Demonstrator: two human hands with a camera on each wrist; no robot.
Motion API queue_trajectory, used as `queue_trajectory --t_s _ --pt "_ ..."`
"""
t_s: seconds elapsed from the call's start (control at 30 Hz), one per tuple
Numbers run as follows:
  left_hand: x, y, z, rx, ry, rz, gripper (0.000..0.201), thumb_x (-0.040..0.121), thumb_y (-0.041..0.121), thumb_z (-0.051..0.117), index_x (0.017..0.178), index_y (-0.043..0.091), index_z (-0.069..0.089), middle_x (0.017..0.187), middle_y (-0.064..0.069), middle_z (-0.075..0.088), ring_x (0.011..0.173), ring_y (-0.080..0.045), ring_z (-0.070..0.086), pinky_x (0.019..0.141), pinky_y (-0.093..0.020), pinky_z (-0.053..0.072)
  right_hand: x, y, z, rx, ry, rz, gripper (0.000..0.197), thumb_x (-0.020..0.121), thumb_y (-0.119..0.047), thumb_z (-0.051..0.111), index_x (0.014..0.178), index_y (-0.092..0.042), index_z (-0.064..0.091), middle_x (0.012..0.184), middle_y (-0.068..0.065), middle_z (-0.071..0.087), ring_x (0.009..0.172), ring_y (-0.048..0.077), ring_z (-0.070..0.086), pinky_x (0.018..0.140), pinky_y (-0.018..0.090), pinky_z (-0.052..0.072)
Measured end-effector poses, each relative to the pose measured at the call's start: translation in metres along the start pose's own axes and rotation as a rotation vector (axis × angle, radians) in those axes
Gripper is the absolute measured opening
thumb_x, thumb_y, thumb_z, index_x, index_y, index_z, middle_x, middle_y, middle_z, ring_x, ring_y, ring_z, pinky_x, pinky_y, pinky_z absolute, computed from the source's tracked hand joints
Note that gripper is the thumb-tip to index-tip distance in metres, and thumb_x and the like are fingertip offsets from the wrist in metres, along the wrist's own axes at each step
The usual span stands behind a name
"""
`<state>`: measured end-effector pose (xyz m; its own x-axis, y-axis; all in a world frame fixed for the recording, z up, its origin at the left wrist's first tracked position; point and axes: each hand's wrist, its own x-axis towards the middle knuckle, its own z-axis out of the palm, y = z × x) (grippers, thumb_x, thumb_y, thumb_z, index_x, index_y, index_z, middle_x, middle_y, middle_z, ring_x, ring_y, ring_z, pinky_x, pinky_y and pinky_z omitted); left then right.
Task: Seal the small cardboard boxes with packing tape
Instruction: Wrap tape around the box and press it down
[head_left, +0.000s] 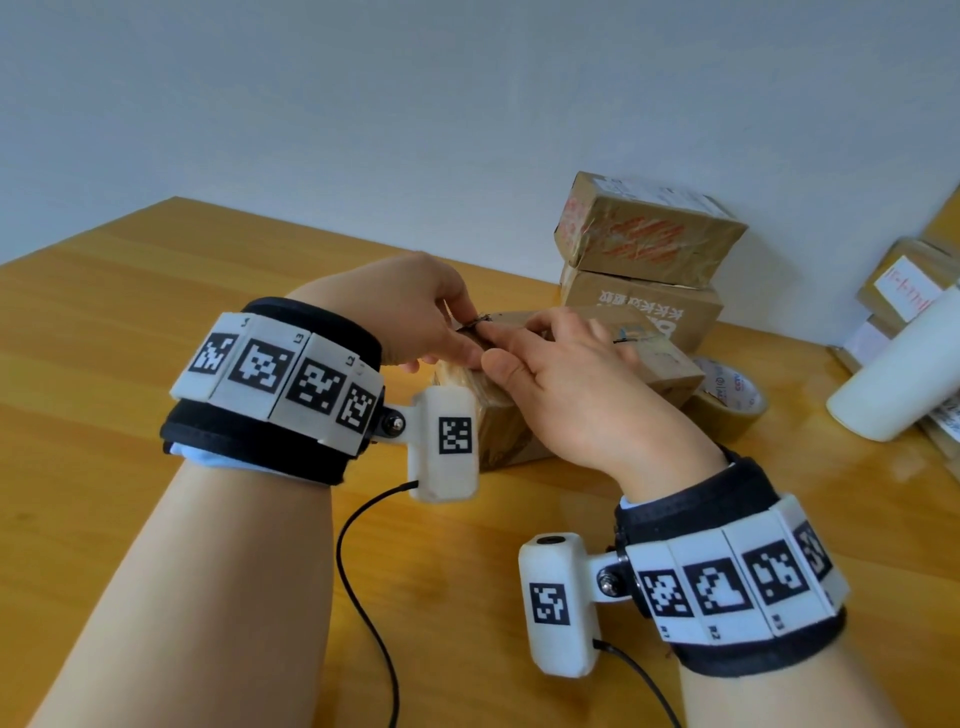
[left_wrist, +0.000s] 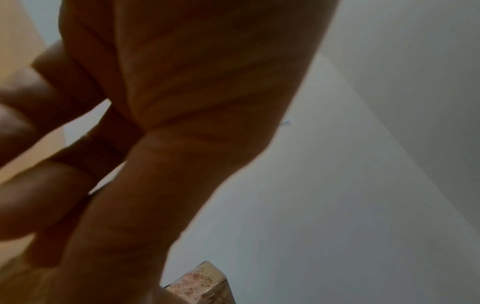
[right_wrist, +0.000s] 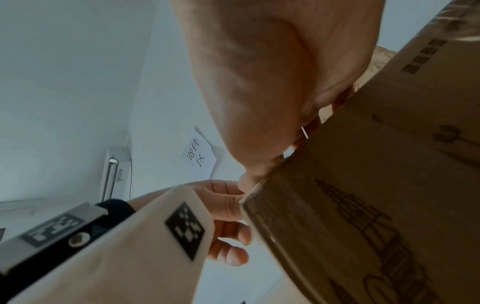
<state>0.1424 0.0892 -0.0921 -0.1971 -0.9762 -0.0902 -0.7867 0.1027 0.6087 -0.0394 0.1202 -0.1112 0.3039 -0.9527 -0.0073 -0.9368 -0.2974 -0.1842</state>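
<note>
Box (head_left: 488, 410) of brown cardboard, small, sits on the wooden table (head_left: 130, 332) in front of the person, its sides glossy with tape. The left hand (head_left: 415, 312) pinches something small and dark at the top edge; what it is cannot be told. The right hand (head_left: 566, 384) lies over the lid, fingers curled against it. This box looks nearly sealed. A tape roll (head_left: 727, 400) lies just right; stacked taped boxes (head_left: 644, 249) crowd behind, open room lies left.
</note>
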Motion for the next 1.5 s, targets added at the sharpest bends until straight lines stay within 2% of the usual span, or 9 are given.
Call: queue_trajectory --t_s 0.27,0.47,0.6,0.8,0.9,1.0,1.17,1.3,1.5 --pt "-0.003 0.020 0.004 0.273 0.008 0.021 0.029 0.092 0.039 0.065 0.113 0.021 0.074 0.080 0.000 0.066 0.075 -0.015 0.061 0.060 -0.025 0.040 0.000 0.003 -0.002 0.194 0.087 -0.058 0.042 0.105 -0.051 0.038 0.146 -0.040 0.035 0.145 -0.001 0.049 0.138 0.024 0.039 0.109 0.052 0.034" --pt "-0.004 0.012 0.002 0.266 -0.005 0.015 0.033 0.091 0.043 0.065 0.107 0.017 0.076 0.102 -0.007 0.072 0.095 -0.024 0.067 0.086 -0.041 0.054 0.003 0.003 0.001 0.050 0.016 -0.034 0.049 0.106 -0.057 0.025 0.154 -0.052 0.025 0.156 -0.006 0.032 0.143 0.021 0.023 0.109 0.046 0.021" --pt "-0.005 0.012 0.002 0.230 0.008 0.013 0.028 0.088 0.043 0.069 0.103 0.021 0.078 0.097 -0.004 0.073 0.091 -0.021 0.067 0.086 -0.041 0.056 0.003 0.002 0.001 0.031 0.005 -0.022 0.049 0.105 -0.059 0.023 0.152 -0.050 0.032 0.154 -0.007 0.032 0.141 0.020 0.024 0.109 0.045 0.021" --pt "-0.003 0.005 0.002 0.119 0.045 0.006 0.061 0.084 0.044 0.074 0.140 0.032 0.053 0.098 0.011 0.060 0.095 -0.011 0.057 0.087 -0.031 0.045 0.001 0.004 0.001 0.085 0.016 -0.023 0.055 0.104 -0.061 0.024 0.157 -0.049 0.019 0.159 -0.007 0.027 0.146 0.023 0.020 0.112 0.048 0.019" --pt "-0.004 0.008 0.004 0.149 0.021 0.030 0.041 0.088 0.042 0.069 0.127 0.031 0.067 0.103 0.010 0.066 0.096 -0.011 0.061 0.086 -0.032 0.047 0.002 0.004 0.002 0.085 0.032 -0.026 0.061 0.103 -0.062 0.026 0.159 -0.047 0.007 0.161 -0.007 0.027 0.147 0.024 0.019 0.113 0.051 0.020" --pt "-0.004 0.013 0.006 0.170 -0.001 0.047 0.024 0.092 0.039 0.065 0.109 0.027 0.076 0.092 0.002 0.072 0.086 -0.016 0.065 0.079 -0.035 0.053 0.003 0.005 0.004 0.076 0.033 -0.020 0.061 0.103 -0.062 0.027 0.159 -0.045 0.012 0.160 -0.007 0.027 0.146 0.023 0.020 0.113 0.051 0.020" --pt "-0.003 0.011 0.006 0.145 -0.028 0.029 0.019 0.093 0.041 0.064 0.095 0.029 0.079 0.066 0.006 0.065 0.061 -0.010 0.054 0.059 -0.026 0.041 0.004 0.005 0.003 0.076 0.000 -0.032 0.050 0.104 -0.060 0.026 0.152 -0.046 0.033 0.153 -0.008 0.032 0.141 0.022 0.024 0.110 0.045 0.021" --pt "-0.005 0.007 0.008 0.031 0.014 0.027 0.022 0.091 0.036 0.068 0.112 0.032 0.075 0.080 0.007 0.070 0.082 -0.014 0.065 0.075 -0.031 0.050 0.002 0.007 -0.001 0.091 -0.011 -0.020 0.061 0.103 -0.063 0.027 0.159 -0.040 0.021 0.163 -0.009 0.024 0.150 0.022 0.017 0.116 0.049 0.018" --pt "-0.002 -0.009 0.005 -0.104 0.153 0.016 0.046 0.085 0.034 0.076 0.128 0.035 0.060 0.109 0.010 0.058 0.092 -0.005 0.057 0.073 -0.022 0.043 -0.001 0.007 -0.007 0.147 -0.030 -0.054 0.070 0.102 -0.061 0.036 0.162 -0.033 0.011 0.169 -0.009 0.016 0.154 0.017 0.012 0.123 0.049 0.017"
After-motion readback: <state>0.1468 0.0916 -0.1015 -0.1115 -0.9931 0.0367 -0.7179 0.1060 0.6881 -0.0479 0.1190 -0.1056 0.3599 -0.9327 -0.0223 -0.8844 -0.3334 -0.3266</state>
